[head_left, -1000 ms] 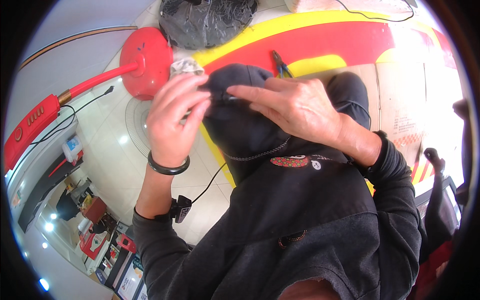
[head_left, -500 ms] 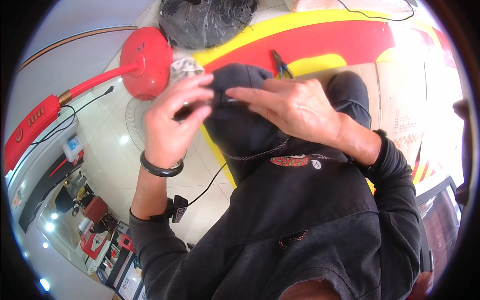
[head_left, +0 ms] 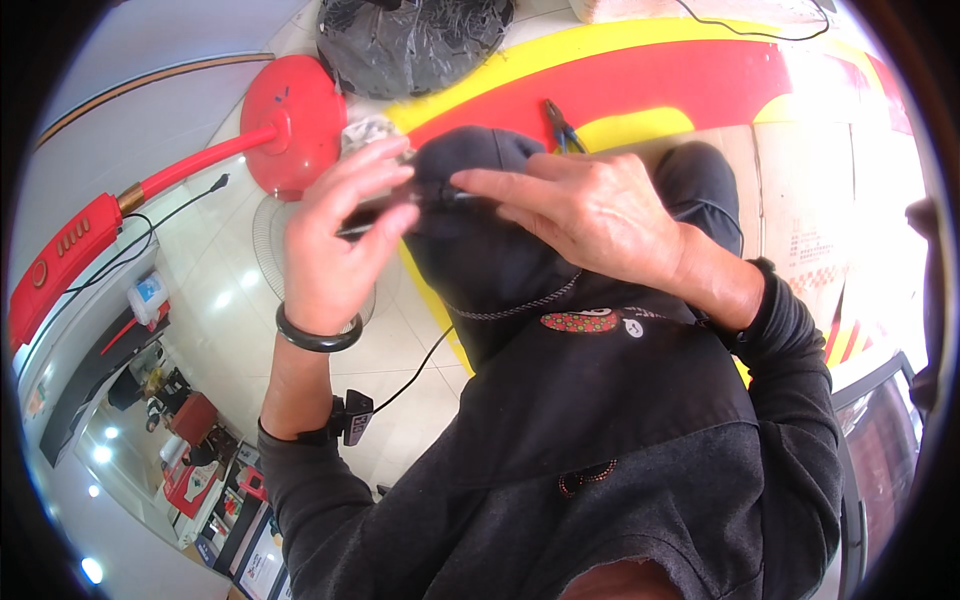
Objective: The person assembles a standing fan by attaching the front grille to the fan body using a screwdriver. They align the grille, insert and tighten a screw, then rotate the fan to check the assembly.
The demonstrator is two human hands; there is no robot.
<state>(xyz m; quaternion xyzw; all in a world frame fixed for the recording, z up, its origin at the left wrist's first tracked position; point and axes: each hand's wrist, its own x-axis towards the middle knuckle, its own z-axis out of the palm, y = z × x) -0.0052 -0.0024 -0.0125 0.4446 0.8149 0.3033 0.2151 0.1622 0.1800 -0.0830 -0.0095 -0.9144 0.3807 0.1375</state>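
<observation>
My left hand (head_left: 335,235) is raised over my lap, its fingers curled toward the thumb around a slim dark object (head_left: 435,193) with a shiny, lighter part. Blur and dark cloth behind it hide its exact kind. From the other side my right hand (head_left: 605,215) meets it, index finger stretched along its right end and the other fingers folded beneath. Under both hands lie my knee in dark trousers (head_left: 490,255) and a black apron (head_left: 600,400) with a small coloured print.
Blue-handled pliers (head_left: 563,128) lie beyond my knee on a red and yellow surface (head_left: 620,85). Flattened cardboard (head_left: 800,200) is at the right. A red stand with a round base (head_left: 290,125) is at the left, near a wire fan guard (head_left: 268,240). A black-bagged bin (head_left: 415,45) stands at the far side.
My left hand has shifted slightly left and turned a little, its fingers blurred. The right hand stays almost where it was, still at the dark object.
</observation>
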